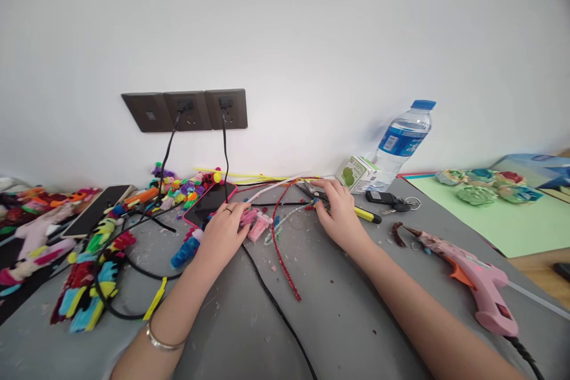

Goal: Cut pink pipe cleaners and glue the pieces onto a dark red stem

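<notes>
One curved red tinsel stem between hands

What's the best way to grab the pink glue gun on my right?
Probably by its handle, bringing your right hand in from the near side. The glue gun lies with its handle toward you and its nozzle pointing away to the left. I'd avoid the nozzle end: a red light shows on the body, so it may be hot.

The left hand wears a thin ring, and its bare forearm a silver bangle.
</notes>
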Tool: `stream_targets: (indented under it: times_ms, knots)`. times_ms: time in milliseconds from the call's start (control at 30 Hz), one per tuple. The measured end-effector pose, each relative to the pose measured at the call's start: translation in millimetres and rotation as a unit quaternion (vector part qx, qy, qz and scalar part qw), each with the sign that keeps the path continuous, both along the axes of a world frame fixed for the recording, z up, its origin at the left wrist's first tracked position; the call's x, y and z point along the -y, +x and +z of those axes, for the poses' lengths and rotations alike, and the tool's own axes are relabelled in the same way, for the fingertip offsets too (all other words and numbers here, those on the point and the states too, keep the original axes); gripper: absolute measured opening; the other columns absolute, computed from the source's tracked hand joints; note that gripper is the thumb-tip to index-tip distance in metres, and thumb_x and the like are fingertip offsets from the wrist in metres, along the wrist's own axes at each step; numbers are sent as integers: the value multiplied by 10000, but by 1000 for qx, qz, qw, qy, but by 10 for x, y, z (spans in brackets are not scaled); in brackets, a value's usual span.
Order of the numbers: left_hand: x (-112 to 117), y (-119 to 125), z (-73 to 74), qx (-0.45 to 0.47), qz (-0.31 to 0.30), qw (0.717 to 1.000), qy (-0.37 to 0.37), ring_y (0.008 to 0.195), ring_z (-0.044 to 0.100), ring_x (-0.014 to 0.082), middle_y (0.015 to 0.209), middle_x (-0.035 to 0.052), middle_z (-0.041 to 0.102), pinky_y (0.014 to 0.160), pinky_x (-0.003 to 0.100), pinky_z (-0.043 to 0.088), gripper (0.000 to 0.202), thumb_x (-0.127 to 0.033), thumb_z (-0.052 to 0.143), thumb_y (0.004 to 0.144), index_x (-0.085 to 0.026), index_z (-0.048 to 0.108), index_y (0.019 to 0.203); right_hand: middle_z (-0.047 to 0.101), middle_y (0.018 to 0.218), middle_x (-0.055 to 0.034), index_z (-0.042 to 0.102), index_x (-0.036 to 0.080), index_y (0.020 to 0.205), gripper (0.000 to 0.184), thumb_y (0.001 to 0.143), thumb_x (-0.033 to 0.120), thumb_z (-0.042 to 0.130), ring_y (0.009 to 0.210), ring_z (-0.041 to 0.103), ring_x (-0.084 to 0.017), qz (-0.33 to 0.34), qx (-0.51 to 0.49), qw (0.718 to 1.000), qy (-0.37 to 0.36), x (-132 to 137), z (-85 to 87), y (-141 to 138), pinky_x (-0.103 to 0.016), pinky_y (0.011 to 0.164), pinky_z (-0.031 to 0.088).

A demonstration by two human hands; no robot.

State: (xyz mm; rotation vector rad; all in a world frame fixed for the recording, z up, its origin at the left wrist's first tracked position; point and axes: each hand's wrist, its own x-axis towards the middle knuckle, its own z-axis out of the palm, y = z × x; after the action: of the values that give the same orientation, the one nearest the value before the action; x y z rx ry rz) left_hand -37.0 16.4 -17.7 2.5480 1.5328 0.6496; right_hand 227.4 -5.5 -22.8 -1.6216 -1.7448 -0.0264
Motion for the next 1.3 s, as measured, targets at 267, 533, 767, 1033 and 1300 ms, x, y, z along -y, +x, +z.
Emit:
stream_targets:
  times_ms: [267,533,767,1033,1300]
  knots:
    - [-41,-25,-31,-4,4,1000,6,1042,630,265,1067,77,702,899,391,518,369,-54,529,840,-216,602,1163,586,1210,-120,563,241,1220,392,863,173,416,1055,540,-322,1,5,1000,3,-9,-18,0,-498,920,417]
    - [-32,-11,-18,-30,-34,999,3,957,633,243,1018,82,690,847,373,523,323,-31,462,862,-210,650,1056,589,1199,-117,556,244,1202,366,878,179,398,1060,537,-320,-2,4,1000,-4,-7,-33,-7,-500,934,403]
    - [-47,-15,-30,22,-39,999,9,945,654,228,961,69,708,840,347,537,277,-59,502,867,-211,672,1023,619,1150,-109,556,238,1199,363,895,150,378,1069,547,-299,64,-11,998,10,46,45,-73,-469,936,419]
    - [-104,-34,-17,149,10,989,-10,898,694,217,997,69,745,815,321,545,243,-141,517,860,-207,708,995,649,1108,-103,557,223,1163,338,915,113,355,1064,578,-267,175,-4,984,-28,144,109,-183,-436,919,441]
    - [-57,32,64,396,34,911,-112,707,691,168,1013,75,759,708,302,584,301,-263,573,825,-145,707,1068,682,875,-35,623,223,909,304,873,59,369,820,629,-189,349,-63,926,-131,222,216,-265,-319,771,497]
